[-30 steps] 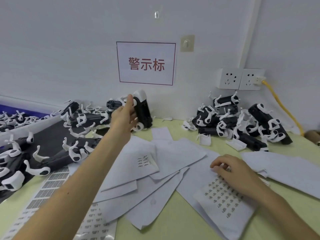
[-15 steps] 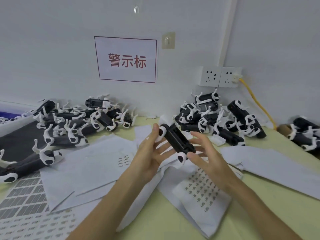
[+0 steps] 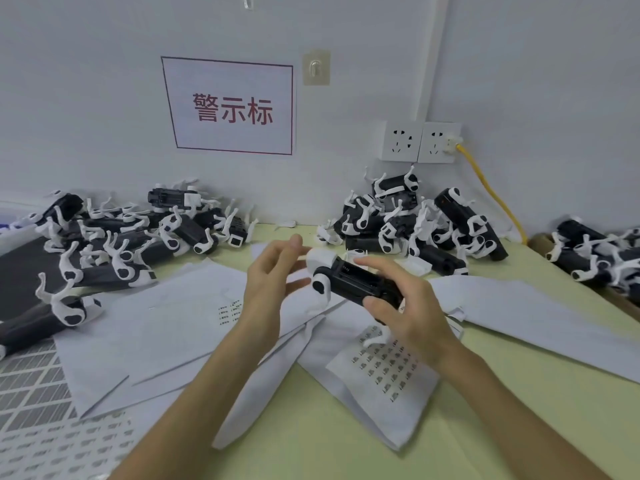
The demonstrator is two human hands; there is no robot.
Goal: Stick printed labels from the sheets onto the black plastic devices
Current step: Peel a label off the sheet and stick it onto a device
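Note:
A black plastic device [image 3: 353, 282] with white end caps is held level above the paper sheets at table centre. My right hand [image 3: 405, 306] grips its right end, thumb below and fingers over the top. My left hand [image 3: 273, 282] has straight fingers, their tips at the device's white left cap. A white sheet of small printed labels [image 3: 388, 372] lies under my right wrist. A second sheet with a few labels [image 3: 228, 311] lies to the left.
Piles of black-and-white devices lie at the back left [image 3: 131, 244], back centre-right [image 3: 415, 223] and far right [image 3: 595, 258]. Grey label sheets [image 3: 31, 386] cover the near left. Wall sockets [image 3: 419, 142] with a yellow cable [image 3: 491, 192] sit behind.
My left hand brought a device from the back-left pile to table centre. My right hand left the label sheet and took hold of the device, which now lies more level.

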